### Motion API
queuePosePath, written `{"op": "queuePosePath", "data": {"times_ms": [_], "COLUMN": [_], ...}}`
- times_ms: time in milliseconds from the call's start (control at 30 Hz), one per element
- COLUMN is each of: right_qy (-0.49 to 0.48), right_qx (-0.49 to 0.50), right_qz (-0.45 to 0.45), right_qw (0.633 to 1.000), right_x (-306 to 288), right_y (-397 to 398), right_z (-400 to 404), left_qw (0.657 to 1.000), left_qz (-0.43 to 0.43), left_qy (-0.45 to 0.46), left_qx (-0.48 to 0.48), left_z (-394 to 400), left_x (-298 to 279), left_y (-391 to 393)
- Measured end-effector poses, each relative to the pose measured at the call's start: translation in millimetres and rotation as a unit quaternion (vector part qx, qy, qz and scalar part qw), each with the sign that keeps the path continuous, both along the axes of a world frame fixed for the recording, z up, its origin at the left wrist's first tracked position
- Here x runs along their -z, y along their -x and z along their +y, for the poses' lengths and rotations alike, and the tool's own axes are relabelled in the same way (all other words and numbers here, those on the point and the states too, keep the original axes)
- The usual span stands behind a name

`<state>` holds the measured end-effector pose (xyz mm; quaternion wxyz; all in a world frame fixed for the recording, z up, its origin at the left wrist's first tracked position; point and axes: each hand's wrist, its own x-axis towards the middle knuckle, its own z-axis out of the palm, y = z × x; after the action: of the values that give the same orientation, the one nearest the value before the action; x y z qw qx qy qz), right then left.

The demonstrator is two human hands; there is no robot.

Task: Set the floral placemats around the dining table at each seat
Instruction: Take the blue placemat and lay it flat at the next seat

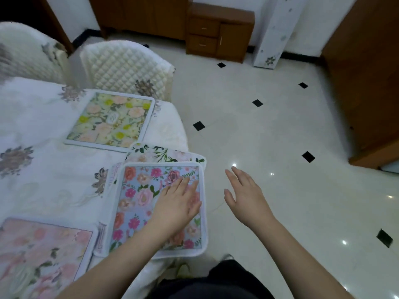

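A blue floral placemat (138, 203) tops a small stack at the table's right corner, and my left hand (179, 203) presses flat on it with straight fingers. Beneath it peeks a white placemat with green leaves (164, 153). A yellow-and-peach floral placemat (112, 120) lies flat farther back by a chair. A pink floral placemat (41, 253) lies at the near left. My right hand (244, 195) hovers open over the floor, just right of the stack, holding nothing.
The table wears a white floral tablecloth (43, 169). Two quilted cream chairs (127, 65) stand at the far side. Glossy tiled floor (280, 137) spreads to the right, with a brown cabinet (218, 33) by the wall and a wooden door (367, 83).
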<state>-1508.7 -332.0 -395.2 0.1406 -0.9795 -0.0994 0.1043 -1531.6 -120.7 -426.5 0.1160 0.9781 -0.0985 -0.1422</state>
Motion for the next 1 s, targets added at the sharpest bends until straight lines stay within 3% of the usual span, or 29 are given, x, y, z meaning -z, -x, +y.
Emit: {"op": "queuePosePath", "data": {"times_ms": [200,533,833,1000], "right_qy": [-0.007,0.002,0.014,0.044], "right_qx": [-0.132,-0.352,-0.481,-0.506], "right_qz": [0.039,0.031,0.052,0.054], "right_qw": [0.990,0.936,0.875,0.860], "right_x": [17,36,64,77], "right_y": [-66,-136,-143,-147], "right_z": [26,68,122,144], "left_qw": [0.994,0.949,0.878,0.860], "left_qz": [0.022,0.091,0.083,0.097], "left_qy": [-0.013,-0.045,-0.028,-0.013], "left_qx": [-0.108,-0.298,-0.471,-0.500], "left_z": [9,-2,-4,-11], "left_x": [23,33,35,50], "left_y": [-15,-19,16,49]}}
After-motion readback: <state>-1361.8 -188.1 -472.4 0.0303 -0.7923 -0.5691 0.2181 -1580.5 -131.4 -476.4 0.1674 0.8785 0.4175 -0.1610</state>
